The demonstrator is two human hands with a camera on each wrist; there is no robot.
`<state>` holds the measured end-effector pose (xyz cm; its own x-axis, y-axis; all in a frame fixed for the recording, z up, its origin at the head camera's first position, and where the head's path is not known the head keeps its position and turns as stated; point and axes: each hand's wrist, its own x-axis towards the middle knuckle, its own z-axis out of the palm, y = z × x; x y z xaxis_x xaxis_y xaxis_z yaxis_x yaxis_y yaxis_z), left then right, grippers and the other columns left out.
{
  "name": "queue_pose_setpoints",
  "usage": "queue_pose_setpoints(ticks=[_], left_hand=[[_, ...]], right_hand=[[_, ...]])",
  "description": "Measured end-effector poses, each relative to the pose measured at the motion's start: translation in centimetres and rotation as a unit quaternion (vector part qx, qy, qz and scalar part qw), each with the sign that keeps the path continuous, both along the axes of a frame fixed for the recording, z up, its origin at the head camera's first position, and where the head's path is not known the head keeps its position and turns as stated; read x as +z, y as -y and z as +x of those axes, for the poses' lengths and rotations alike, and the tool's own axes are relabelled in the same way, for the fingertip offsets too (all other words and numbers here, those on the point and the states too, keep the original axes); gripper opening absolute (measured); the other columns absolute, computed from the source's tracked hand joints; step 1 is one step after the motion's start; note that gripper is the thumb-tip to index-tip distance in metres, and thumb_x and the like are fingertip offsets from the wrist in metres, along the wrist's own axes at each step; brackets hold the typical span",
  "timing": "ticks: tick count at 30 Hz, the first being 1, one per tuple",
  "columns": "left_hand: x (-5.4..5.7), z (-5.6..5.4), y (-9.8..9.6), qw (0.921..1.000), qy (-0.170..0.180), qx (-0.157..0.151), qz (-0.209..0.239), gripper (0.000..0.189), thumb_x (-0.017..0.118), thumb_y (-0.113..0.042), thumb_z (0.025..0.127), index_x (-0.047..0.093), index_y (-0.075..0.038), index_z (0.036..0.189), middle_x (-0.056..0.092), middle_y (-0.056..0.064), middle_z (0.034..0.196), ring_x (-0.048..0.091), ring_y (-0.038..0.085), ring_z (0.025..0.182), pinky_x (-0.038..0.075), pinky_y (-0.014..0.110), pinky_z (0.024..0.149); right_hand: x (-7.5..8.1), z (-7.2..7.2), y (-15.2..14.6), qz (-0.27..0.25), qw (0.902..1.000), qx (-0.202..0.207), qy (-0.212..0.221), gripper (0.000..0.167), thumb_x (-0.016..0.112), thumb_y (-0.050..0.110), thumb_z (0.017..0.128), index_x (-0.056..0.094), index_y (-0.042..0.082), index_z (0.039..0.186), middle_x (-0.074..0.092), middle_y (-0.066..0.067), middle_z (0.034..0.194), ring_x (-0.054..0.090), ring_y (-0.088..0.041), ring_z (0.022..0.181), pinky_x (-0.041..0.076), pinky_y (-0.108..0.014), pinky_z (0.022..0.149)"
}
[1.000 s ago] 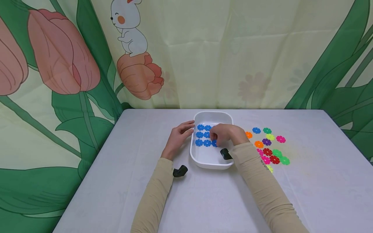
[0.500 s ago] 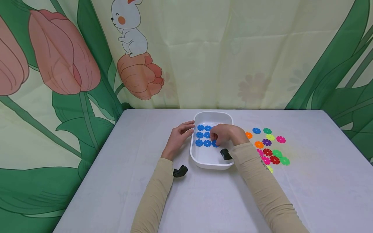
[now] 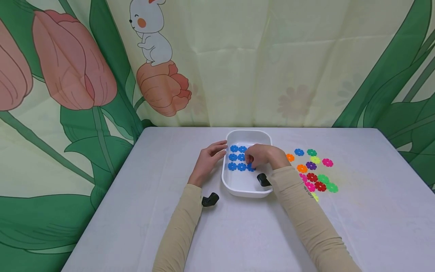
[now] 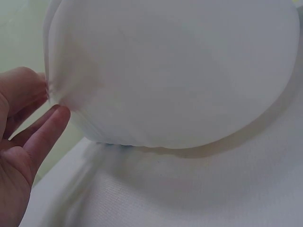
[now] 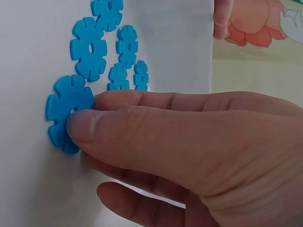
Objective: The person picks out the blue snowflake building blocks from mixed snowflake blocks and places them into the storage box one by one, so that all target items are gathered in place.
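A white tray stands on the table, with several blue flower-shaped interlocking discs laid in neat rows inside it. My left hand holds the tray's left rim; in the left wrist view its fingertips meet the tray's edge. Over the tray's right half, my right hand pinches a blue flower disc at the near end of the rows. Its thumb lies across the disc's centre in the right wrist view. That hand hides part of the rows from the head view.
Loose flower discs in several colours lie right of the tray, among them a blue disc, a purple disc and a dark red disc. The right forearm covers some of them. A printed curtain hangs behind the table.
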<state>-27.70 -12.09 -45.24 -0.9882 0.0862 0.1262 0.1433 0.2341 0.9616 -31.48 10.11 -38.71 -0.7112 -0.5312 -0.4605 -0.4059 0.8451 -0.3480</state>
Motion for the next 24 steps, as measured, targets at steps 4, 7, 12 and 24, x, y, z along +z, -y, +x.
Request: queue_pose_setpoints(ticks=[4,7,12,24], left_hand=[[0.14,0.06,-0.02,1.0,-0.002,0.0,-0.003,0.033,0.065,-0.026,0.095,0.068,-0.009,0.123,0.057,-0.016,0.133,0.048,0.011,0.129,0.04,0.038,0.109],[0.14,0.04,-0.02,1.0,-0.002,0.001,-0.004,0.033,0.065,-0.026,0.095,0.068,-0.009,0.123,0.057,-0.016,0.133,0.049,0.011,0.129,0.04,0.038,0.109],[0.08,0.02,-0.02,1.0,-0.002,0.001,-0.003,0.033,0.065,-0.026,0.095,0.068,-0.009,0.123,0.057,-0.016,0.133,0.049,0.011,0.129,0.041,0.037,0.109],[-0.08,-0.02,0.03,1.0,0.001,0.001,-0.002,0.032,0.066,-0.028,0.095,0.069,-0.012,0.123,0.056,-0.018,0.133,0.048,0.01,0.13,0.04,0.039,0.109]], right_hand=[[-0.08,-0.17,0.02,0.003,1.0,0.005,-0.003,0.011,0.07,0.009,0.089,0.067,0.014,0.098,0.059,-0.003,0.086,0.053,-0.021,0.09,0.045,-0.033,0.078],[-0.1,-0.26,0.04,0.005,1.0,0.007,-0.004,0.01,0.07,0.009,0.089,0.068,0.014,0.098,0.059,-0.003,0.087,0.053,-0.021,0.09,0.045,-0.033,0.079],[-0.11,-0.3,0.06,0.005,0.9999,0.009,-0.004,0.009,0.069,0.009,0.09,0.068,0.014,0.098,0.059,-0.003,0.087,0.054,-0.021,0.091,0.044,-0.033,0.079],[0.0,-0.08,0.2,0.007,0.9999,0.002,-0.008,0.009,0.07,0.01,0.09,0.068,0.016,0.096,0.06,-0.003,0.088,0.053,-0.022,0.094,0.045,-0.036,0.082]])
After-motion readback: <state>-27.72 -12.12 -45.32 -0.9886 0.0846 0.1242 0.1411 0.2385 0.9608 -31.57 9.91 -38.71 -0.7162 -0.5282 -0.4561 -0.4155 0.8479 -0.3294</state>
